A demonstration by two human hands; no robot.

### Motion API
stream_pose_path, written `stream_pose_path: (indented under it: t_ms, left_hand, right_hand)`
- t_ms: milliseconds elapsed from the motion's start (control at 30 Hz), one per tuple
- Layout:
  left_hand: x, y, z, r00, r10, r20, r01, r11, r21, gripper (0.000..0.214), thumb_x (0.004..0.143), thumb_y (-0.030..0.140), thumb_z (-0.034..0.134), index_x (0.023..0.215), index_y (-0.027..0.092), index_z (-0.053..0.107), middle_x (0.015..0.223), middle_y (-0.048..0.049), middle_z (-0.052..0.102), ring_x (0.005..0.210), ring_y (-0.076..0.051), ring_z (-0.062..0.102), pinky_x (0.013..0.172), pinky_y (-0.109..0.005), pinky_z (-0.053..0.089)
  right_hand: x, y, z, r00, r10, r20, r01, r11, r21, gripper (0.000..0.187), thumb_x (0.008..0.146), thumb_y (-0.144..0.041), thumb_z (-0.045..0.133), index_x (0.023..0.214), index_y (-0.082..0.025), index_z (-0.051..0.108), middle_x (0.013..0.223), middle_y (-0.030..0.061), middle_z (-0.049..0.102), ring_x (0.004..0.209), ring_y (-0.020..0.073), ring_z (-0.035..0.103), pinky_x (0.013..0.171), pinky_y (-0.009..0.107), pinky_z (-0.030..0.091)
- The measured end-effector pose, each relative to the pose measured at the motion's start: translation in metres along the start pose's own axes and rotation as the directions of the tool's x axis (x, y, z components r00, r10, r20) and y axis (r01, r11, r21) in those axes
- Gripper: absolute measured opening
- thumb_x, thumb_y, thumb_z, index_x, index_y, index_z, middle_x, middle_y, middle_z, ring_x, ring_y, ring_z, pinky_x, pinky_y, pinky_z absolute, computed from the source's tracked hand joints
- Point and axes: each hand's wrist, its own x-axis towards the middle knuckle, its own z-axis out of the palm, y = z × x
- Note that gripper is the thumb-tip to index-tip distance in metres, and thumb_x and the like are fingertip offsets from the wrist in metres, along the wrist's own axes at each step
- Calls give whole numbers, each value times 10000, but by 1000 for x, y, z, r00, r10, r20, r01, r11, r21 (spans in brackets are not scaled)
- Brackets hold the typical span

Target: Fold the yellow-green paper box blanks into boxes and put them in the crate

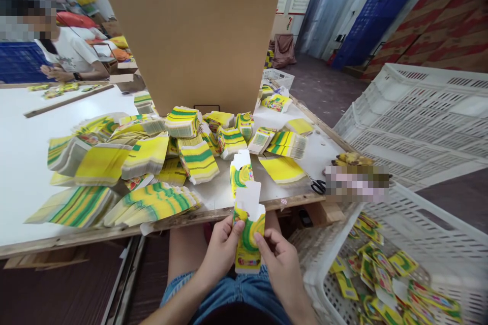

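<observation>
Both my hands hold one small yellow and green carton (248,236) upright over my lap, its white top flaps open. My left hand (220,251) grips its left side with the thumb on the front. My right hand (280,263) pinches its right edge. Another opened carton (240,171) stands on the table edge just beyond. Stacks of flat yellow-green carton blanks (152,162) lie spread over the white table (23,162).
A white plastic crate (385,264) with several folded cartons stands at my right, an empty crate (419,117) behind it. Scissors (317,186) lie near the table's right edge. A tall cardboard sheet (190,30) stands at the back. Another person (72,51) sits far left.
</observation>
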Motion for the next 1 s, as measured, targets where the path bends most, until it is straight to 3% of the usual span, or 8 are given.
stream_pose_path:
  t_ms: [100, 233, 333, 467, 600, 733, 867, 1000]
  left_hand:
    - [-1, 2, 0, 998, 63, -15, -61, 992, 115, 384, 870, 346, 602, 1200, 172, 513, 954, -62, 693, 810, -168, 646, 727, -264, 506]
    - [-6, 15, -7, 995, 58, 84, -71, 986, 154, 641, 845, 263, 644, 1376, 253, 285, 994, -52, 663, 830, -159, 646, 765, -280, 506]
    - [-9, 27, -13, 963, -10, 269, -11, 997, 75, 563, 832, 249, 664, 1333, 242, 406, 1074, -83, 654, 937, -184, 644, 849, -313, 490]
    - [-11, 31, -16, 922, -135, 363, 158, 987, -33, 411, 741, 229, 762, 1090, 199, 549, 938, -59, 681, 808, -170, 665, 717, -269, 500]
    - [-14, 25, -15, 924, -168, 343, 183, 983, -11, 497, 677, 203, 813, 1094, 193, 542, 881, -46, 676, 773, -159, 658, 677, -240, 478]
    - [-15, 24, -14, 924, -123, 361, 144, 989, -30, 821, 771, 236, 735, 1428, 309, 248, 995, -64, 675, 828, -182, 670, 733, -295, 497]
    - [-12, 25, -12, 941, -97, 324, 74, 994, 83, 535, 804, 240, 686, 1305, 216, 501, 1078, -106, 665, 881, -207, 665, 751, -291, 504]
    - [-11, 26, -8, 980, -43, 196, -22, 948, 318, 425, 824, 206, 632, 1247, 214, 588, 1154, -93, 650, 847, -188, 658, 724, -262, 512]
  right_hand:
    - [2, 2, -2, 997, -34, -67, 28, 995, -92, 295, 841, -470, 615, 766, -185, 609, 689, 28, 664, 621, 175, 606, 576, 258, 500]
    - [5, -6, -11, 987, -152, -48, 154, 987, 45, 365, 827, -375, 666, 1143, -236, 548, 1053, 81, 688, 885, 216, 671, 778, 312, 545]
    - [6, -15, -21, 975, -183, 129, 164, 976, 145, 461, 860, -350, 632, 1285, -277, 471, 1190, 100, 639, 999, 222, 652, 862, 343, 527]
    - [5, -21, -33, 948, -142, 285, 123, 989, 86, 295, 903, -382, 566, 1163, -244, 547, 915, 49, 667, 800, 183, 638, 724, 281, 514]
    - [3, -26, -36, 945, -132, 299, 162, 984, -75, 247, 928, -414, 500, 868, -198, 604, 676, -10, 552, 582, 128, 503, 522, 215, 398]
    - [5, -28, -31, 953, -224, 206, 250, 962, -111, 208, 911, -388, 531, 890, -200, 619, 826, 35, 621, 772, 182, 578, 697, 264, 457]
    - [12, -23, -34, 987, -160, -21, 160, 987, 19, 350, 872, -435, 589, 1151, -235, 520, 897, 41, 654, 770, 188, 609, 667, 265, 471]
    - [17, -24, -42, 987, -30, 156, 32, 999, -10, 452, 857, -458, 599, 1211, -178, 573, 621, -34, 559, 542, 133, 500, 538, 242, 386]
